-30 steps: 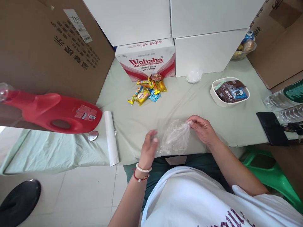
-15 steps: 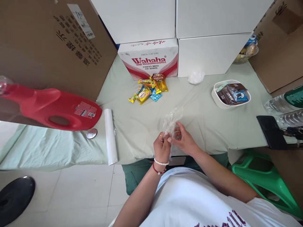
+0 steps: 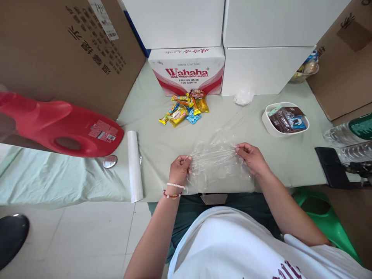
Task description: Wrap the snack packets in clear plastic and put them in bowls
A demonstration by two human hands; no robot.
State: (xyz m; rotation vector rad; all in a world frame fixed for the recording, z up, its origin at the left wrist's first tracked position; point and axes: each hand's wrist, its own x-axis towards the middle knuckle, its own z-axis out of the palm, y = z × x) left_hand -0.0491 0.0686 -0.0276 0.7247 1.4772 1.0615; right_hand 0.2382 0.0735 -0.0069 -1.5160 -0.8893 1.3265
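A thin clear plastic elastic cover (image 3: 216, 164) is stretched sideways between my hands, low over the front of the table. Its gathered edge runs in fine lines from one hand to the other, and the loose film spreads below. My left hand (image 3: 179, 168) pinches the gathered edge at its left end, with bracelets on that wrist. At the right end, my right hand (image 3: 251, 157) grips the same edge between thumb and fingers. A white oval tub (image 3: 269, 126) beyond my right hand holds dark brown packets (image 3: 286, 120).
Wrapped snacks (image 3: 183, 110) lie before a Wahaha carton (image 3: 187, 73). A crumpled clear plastic bundle (image 3: 243, 97) rests against white boxes (image 3: 266, 71). On the left are a white roll (image 3: 134, 166), a round metal lid (image 3: 109, 161) and a red jug (image 3: 66, 128). Bottles (image 3: 356, 131) and a black phone-like slab (image 3: 329, 166) stand right.
My hands have moved apart, left and right, from close together. The plastic cover, bunched up before, is now drawn out wide between them. The view has shifted slightly.
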